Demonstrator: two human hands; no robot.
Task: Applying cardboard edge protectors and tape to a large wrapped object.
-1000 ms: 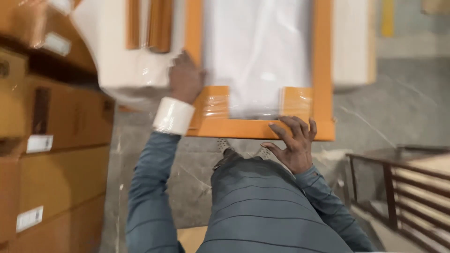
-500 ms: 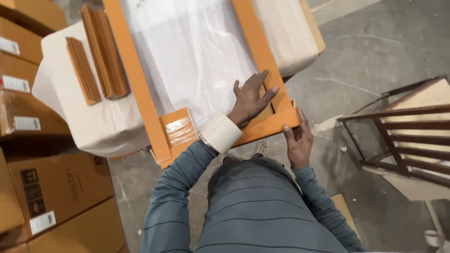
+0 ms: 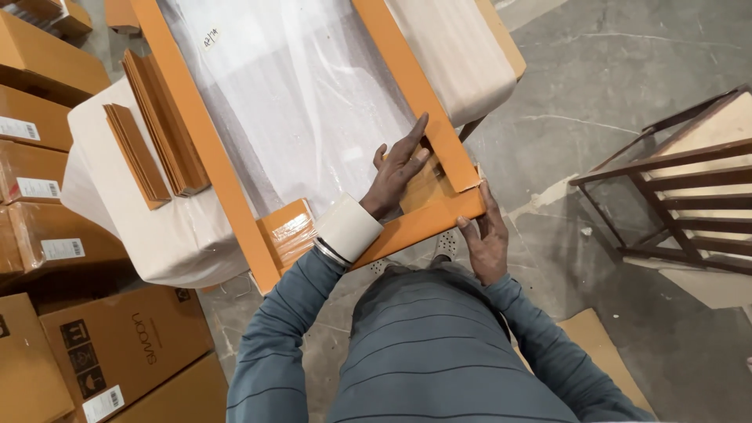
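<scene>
The orange wooden frame, wrapped in clear film, lies across the cloth-covered surface, its near corner jutting past the front edge. The left hand lies flat and open on the taped corner piece; the right hand cups the frame's outer corner without closing. Firm, even pressure toward the corner would probably seat the tape best. Brown cartons with white rectangular labels stand stacked beyond the left edge.

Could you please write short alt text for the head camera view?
A person's left hand presses flat on the corner of an orange wooden frame wrapped in clear plastic, while the right hand holds its outer edge. The frame lies on a white-covered table beside stacked orange wooden slats.
</scene>
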